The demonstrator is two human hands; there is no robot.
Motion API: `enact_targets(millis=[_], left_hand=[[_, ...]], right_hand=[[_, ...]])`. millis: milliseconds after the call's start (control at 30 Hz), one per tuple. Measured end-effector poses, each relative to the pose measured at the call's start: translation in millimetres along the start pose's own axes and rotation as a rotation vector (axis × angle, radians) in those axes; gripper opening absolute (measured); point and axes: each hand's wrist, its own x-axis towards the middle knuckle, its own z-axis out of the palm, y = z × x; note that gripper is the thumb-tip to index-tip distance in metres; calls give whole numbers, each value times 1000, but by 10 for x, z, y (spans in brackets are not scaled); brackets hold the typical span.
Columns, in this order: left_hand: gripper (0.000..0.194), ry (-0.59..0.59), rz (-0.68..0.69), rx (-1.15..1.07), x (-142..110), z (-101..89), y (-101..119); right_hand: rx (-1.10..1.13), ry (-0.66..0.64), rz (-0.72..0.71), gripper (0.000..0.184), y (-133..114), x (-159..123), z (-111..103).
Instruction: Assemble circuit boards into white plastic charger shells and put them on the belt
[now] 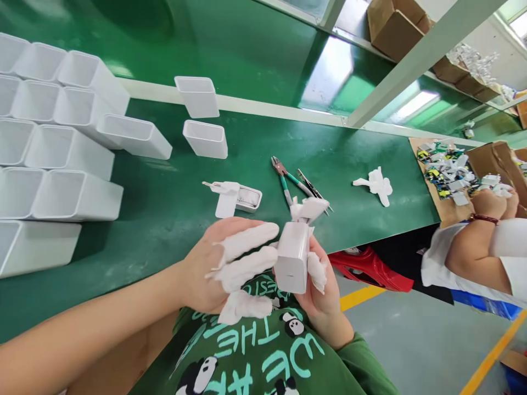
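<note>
Presently the white casing [291, 258] is held up at the near edge of the counter [156, 241], gripped between thumb and fingers of the right hand [325, 302], while the left hand [209, 269], fingers in white coverings [247, 266] and loosely spread, has its tips just beside it. Beyond lie pliers [284, 174] and tweezers [312, 186], with a small white part [248, 198] to their left. Open white housings [55, 147] stack toward the left end, two more [206, 140] sit by the far edge, and a white scrap [376, 185] lies toward the right.
</note>
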Motion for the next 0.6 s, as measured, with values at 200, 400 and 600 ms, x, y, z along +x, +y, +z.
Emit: enact_targets(millis=[200, 400, 600], left_hand=[[63, 16, 25, -23, 135, -40, 82], [62, -14, -29, -55, 156, -80, 85], [63, -24, -88, -69, 128, -62, 92]], right_hand=[[218, -53, 182, 35, 5, 18, 160], [151, -119, 158, 35, -52, 46, 232], [-148, -139, -57, 43, 28, 77, 162]])
